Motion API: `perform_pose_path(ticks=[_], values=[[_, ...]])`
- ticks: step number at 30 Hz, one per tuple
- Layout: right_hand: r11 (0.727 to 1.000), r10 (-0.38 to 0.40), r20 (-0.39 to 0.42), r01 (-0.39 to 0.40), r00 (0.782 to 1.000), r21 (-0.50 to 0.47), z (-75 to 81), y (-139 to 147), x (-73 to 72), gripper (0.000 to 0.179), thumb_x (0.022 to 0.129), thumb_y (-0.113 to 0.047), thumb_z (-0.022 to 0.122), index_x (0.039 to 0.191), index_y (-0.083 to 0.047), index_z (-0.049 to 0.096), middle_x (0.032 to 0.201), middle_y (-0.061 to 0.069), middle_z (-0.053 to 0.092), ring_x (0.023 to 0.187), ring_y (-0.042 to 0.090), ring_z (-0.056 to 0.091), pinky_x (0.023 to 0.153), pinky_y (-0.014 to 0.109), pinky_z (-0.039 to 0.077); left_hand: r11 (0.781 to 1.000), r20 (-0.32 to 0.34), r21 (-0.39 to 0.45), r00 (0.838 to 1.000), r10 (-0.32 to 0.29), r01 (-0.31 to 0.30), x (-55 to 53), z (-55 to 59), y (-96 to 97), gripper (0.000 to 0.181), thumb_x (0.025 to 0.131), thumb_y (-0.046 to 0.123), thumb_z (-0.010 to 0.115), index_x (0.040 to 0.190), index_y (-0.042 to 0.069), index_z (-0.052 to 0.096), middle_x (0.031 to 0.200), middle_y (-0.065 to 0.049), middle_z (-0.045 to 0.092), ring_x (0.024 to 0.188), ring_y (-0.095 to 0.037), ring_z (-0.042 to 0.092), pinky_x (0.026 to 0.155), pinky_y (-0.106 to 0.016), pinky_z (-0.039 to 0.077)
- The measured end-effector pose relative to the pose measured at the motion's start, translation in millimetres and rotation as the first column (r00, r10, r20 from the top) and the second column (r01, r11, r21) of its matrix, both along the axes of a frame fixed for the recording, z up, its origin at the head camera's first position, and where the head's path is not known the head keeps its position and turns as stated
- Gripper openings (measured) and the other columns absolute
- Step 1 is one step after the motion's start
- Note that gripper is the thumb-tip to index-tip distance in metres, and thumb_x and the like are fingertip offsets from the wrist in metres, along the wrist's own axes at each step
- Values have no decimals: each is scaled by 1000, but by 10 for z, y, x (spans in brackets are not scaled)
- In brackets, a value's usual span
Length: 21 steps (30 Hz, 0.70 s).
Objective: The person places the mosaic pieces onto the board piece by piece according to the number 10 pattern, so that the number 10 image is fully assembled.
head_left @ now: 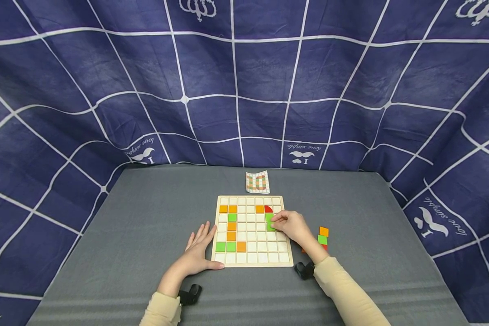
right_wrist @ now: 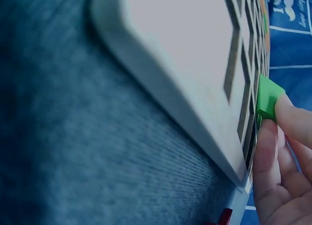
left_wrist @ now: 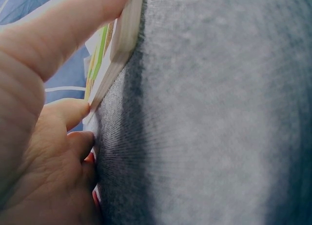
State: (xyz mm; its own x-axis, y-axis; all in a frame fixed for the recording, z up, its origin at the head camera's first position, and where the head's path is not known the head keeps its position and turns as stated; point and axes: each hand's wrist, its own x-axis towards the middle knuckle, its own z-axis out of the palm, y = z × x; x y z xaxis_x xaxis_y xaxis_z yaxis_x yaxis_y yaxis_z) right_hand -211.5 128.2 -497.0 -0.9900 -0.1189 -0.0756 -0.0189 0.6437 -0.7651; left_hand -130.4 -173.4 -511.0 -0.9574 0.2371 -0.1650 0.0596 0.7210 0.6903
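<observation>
Cloth sleeves (head_left: 348, 290); left hand (head_left: 194, 254) splayed against wooden grid-board (head_left: 261, 246), right hand (head_left: 295, 227) pinching square green tile (right_wrist: 269, 96).

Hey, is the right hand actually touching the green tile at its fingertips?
Touching. The right wrist view shows it plainly: the right hand pinches the green tile, its thumb pressed against one corner.

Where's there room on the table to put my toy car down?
The grey table is bare left of the left hand, right of the loose tiles, and on both sides of the patterned card. It's crowded between the board and those tiles, where the right hand reaches in, pinching a green tile.
</observation>
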Motion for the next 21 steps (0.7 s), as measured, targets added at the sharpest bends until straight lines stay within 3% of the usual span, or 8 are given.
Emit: perform_pose_path(ticks=[6,10,21], values=[[997,31,-107,-23,994,78,3,-44,48,5,80,-10,80,82,-11,76,85,-1,68,71,8,60,65,24,51,1000,3,3,1000,-3,3,-3,-3,-7,120,63,31,93,156,3,23,164,-21,9,153,-38,3,122,-57,-1],[992,53,-135,-37,989,118,4,-58,64,5,81,-9,80,82,-11,76,87,0,64,72,9,57,65,22,49,1000,7,2,1000,-8,8,-8,-11,-12,121,64,33,93,157,4,22,165,-20,8,153,-38,2,122,-57,-1],[997,-64,-36,63,997,-38,107,281,26,14,88,-14,74,100,-7,76,97,8,71,75,11,63,66,22,51,1000,14,-6,1000,-11,11,-24,-37,-14,121,64,33,93,157,5,22,165,-19,7,154,-37,1,122,-56,-2]])
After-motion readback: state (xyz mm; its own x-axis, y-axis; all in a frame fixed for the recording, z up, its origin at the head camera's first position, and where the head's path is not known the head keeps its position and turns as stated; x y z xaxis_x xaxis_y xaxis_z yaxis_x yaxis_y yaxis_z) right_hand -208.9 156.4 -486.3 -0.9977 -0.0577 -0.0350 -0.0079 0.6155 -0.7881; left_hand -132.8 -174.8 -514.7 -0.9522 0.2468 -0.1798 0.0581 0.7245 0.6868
